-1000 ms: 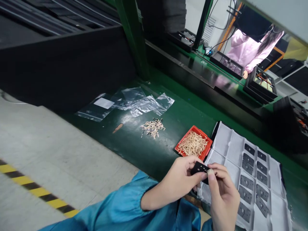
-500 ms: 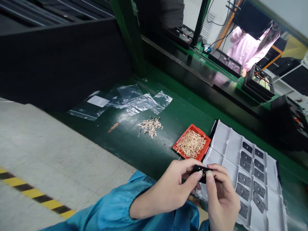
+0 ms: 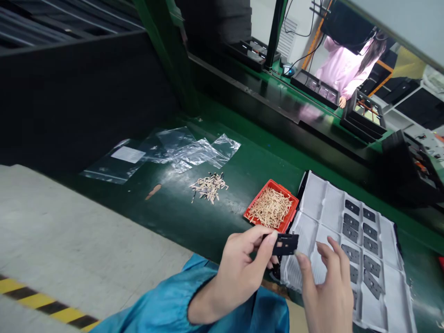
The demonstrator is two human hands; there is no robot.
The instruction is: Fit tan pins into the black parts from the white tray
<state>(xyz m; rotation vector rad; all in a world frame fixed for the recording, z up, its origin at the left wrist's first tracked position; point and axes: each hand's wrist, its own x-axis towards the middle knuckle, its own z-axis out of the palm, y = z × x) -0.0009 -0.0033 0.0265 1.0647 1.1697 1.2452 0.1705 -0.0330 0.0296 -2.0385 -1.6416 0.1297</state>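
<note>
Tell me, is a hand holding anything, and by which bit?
The left hand pinches a small black plate by its left end. The right hand is open, its thumb near the other end; I can't tell if it touches.

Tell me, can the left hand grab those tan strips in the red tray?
Probably not now: the left hand is pinching a black plate. Otherwise the way looks free, since the red tray is close by and the tan strips lie uncovered in it.
</note>
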